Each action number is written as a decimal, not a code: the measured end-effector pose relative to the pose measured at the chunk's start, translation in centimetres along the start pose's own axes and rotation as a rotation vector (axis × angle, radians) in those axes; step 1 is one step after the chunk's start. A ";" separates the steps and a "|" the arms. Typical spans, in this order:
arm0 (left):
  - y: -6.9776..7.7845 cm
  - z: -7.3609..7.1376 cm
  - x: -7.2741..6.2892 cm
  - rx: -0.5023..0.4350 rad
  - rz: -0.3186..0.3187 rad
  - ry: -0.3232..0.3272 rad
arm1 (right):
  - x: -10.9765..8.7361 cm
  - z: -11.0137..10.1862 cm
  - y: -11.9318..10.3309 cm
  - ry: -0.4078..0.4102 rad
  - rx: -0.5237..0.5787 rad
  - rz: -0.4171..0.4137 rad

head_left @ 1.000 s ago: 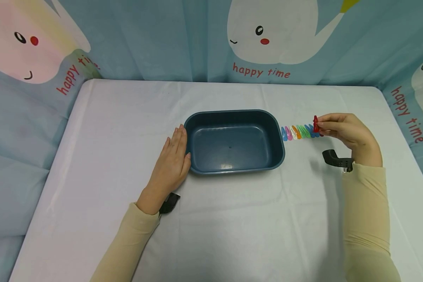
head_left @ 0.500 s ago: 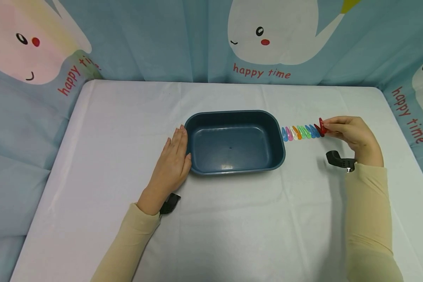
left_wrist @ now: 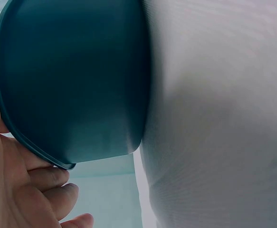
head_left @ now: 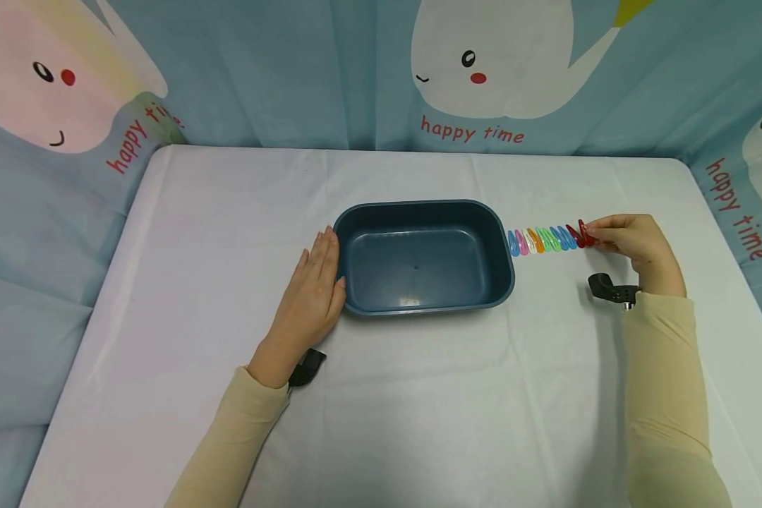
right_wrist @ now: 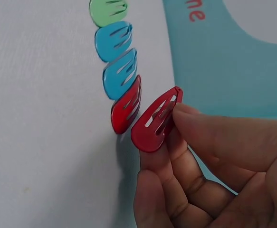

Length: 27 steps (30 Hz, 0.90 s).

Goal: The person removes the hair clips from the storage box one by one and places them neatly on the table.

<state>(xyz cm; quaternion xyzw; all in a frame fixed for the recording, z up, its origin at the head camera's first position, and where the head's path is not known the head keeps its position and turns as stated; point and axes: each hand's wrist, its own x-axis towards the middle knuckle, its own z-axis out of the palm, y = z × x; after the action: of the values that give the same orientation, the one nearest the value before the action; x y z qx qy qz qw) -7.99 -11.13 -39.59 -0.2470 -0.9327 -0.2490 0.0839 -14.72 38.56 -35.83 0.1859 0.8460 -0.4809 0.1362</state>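
Observation:
A dark blue plastic basin [head_left: 419, 282] stands mid-table. My left hand [head_left: 309, 293] lies with straight fingers along its left rim; in the left wrist view the fingers [left_wrist: 48, 180] touch the basin's outer edge. To the right of the basin runs a row of snap hair clips [head_left: 540, 240], side by side, in blue, pink, white, orange, green and red. At the row's right end my right hand [head_left: 638, 243] pinches a red hair clip [right_wrist: 152, 123] between thumb and fingers. Right beside it lies another red clip [right_wrist: 125, 107], followed by two blue clips [right_wrist: 120, 76] and a green one.
A white cloth [head_left: 419, 409] covers the table. Light blue curtains [head_left: 292, 77] with printed whales and lettering hang along the back and sides. A black wrist camera [head_left: 612, 289] juts out from the right wrist, close above the cloth.
My right hand has moved slightly right and down with the red hair clip, bringing it from above the row to the row's right end. The left hand and basin stay put.

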 end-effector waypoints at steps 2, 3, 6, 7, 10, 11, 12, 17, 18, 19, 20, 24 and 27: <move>0.0 0.0 0.0 0.000 -0.001 0.000 | 0.1 0.0 0.1 0.003 -0.011 0.005; 0.0 0.0 0.0 0.000 -0.001 0.000 | 0.2 -0.1 0.1 0.005 -0.019 0.006; 0.0 -0.1 0.0 0.002 -0.001 -0.001 | 0.4 -0.1 0.2 0.016 -0.062 0.011; 0.0 -0.1 0.0 0.003 -0.003 -0.003 | 0.5 -0.1 0.2 0.023 -0.085 0.008; 0.0 -0.1 0.0 0.005 -0.002 -0.002 | 0.8 0.1 0.3 0.045 -0.137 0.004; 0.0 -0.1 0.0 0.005 -0.003 -0.002 | 0.9 0.1 0.4 0.054 -0.153 0.000; 0.0 -0.1 0.0 0.005 -0.003 -0.003 | 0.9 0.1 0.4 0.062 -0.164 -0.005; 0.1 -0.2 0.0 0.003 -0.006 -0.005 | 1.0 0.4 0.4 0.104 -0.210 -0.011; 0.0 -0.1 0.0 0.003 -0.005 -0.004 | 1.0 0.4 0.4 0.109 -0.216 -0.008; 0.0 -0.1 0.0 0.003 -0.007 -0.007 | 1.0 0.4 0.4 0.113 -0.221 -0.005; 0.0 -0.1 0.0 0.002 -0.007 -0.007 | 1.0 0.4 0.4 0.116 -0.225 -0.003; 0.0 -0.1 0.0 0.002 -0.008 -0.009 | 1.0 0.5 0.5 0.111 -0.215 0.003; 0.0 0.0 0.0 0.003 -0.010 -0.011 | 0.9 0.4 0.6 0.107 -0.204 0.005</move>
<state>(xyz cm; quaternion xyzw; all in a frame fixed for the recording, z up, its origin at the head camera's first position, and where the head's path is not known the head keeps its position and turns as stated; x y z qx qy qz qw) -7.93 -11.14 -39.55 -0.2435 -0.9347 -0.2469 0.0778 -15.25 38.64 -36.89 0.1987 0.8961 -0.3814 0.1102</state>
